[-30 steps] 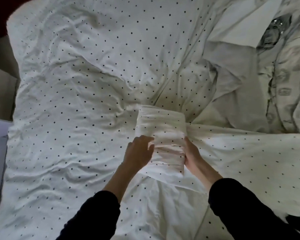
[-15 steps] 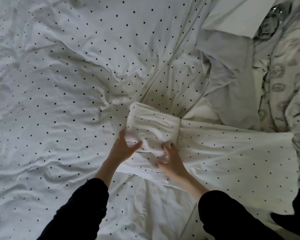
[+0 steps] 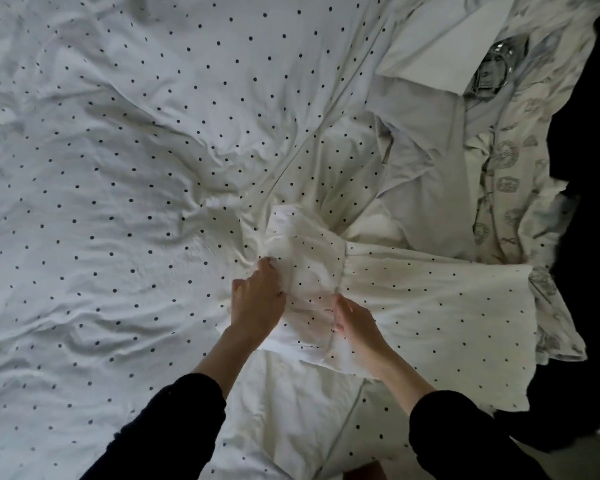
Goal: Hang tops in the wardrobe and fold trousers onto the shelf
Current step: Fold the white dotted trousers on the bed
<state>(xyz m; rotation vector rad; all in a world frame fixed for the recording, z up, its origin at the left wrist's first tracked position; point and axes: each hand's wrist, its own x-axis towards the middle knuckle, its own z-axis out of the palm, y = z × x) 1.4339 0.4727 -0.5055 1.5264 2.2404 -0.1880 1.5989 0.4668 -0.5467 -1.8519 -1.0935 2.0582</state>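
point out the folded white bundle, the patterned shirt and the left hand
folded white bundle [image 3: 309, 247], head view, on its upper folded layer
patterned shirt [image 3: 506, 174], head view, on its printed front by the buttons
left hand [image 3: 257, 299], head view, on its back

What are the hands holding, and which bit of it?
The folded white garment on the bed: left hand grips its left edge, right hand rests on its near right corner.
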